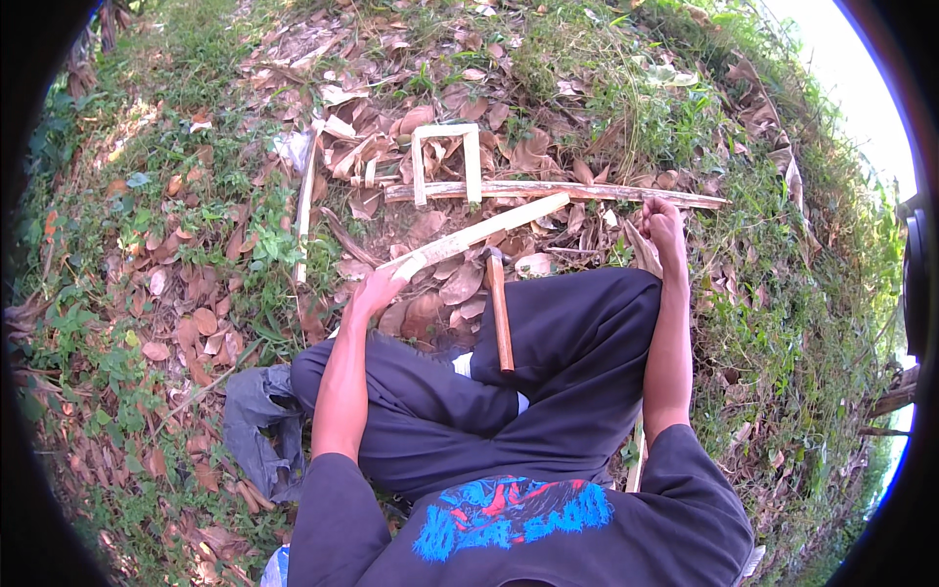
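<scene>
My left hand [380,285] is closed around the near end of a pale wooden strip [479,231], which slants up to the right over the leaves. My right hand [663,221] is raised above my right knee with its fingers curled together; what they pinch, if anything, is too small to make out. A hammer [500,318] with a brown wooden handle rests against my crossed legs, its head pointing away from me. Beyond the strip, a three-sided frame of pale wood [472,161] sits at a long rough wooden pole [587,190].
Dry leaves [421,315] and green weeds [127,372] cover the ground around me. Another thin wooden strip [307,205] lies at the left beside a crumpled piece of whitish plastic [290,150]. A dark grey cloth [256,426] is bunched by my left knee.
</scene>
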Action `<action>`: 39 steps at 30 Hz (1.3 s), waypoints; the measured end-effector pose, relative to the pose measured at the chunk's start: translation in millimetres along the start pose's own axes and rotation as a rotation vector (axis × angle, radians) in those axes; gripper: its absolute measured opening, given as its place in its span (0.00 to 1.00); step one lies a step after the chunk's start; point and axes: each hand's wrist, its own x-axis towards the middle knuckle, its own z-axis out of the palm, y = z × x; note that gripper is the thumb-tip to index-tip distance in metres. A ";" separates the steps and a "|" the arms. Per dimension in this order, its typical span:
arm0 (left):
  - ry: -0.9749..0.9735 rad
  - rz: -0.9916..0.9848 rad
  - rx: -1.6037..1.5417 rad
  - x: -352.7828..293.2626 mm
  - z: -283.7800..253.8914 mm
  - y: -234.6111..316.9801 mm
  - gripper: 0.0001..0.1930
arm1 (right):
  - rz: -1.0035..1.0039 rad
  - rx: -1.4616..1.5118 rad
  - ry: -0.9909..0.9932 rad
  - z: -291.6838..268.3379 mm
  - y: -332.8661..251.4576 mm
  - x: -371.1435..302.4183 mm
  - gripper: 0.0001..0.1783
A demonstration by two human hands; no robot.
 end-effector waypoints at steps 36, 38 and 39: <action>0.682 0.104 -0.281 -40.8 -103.1 23.3 0.26 | -1.064 -1.400 -0.722 435.1 40.1 133.4 0.25; 0.676 0.071 -0.278 -33.1 -106.9 25.6 0.26 | -1.182 -1.389 -0.688 430.9 46.6 141.3 0.24; 0.669 0.074 -0.308 -30.1 -108.7 27.6 0.26 | -1.258 -1.351 -0.665 431.3 45.1 146.9 0.23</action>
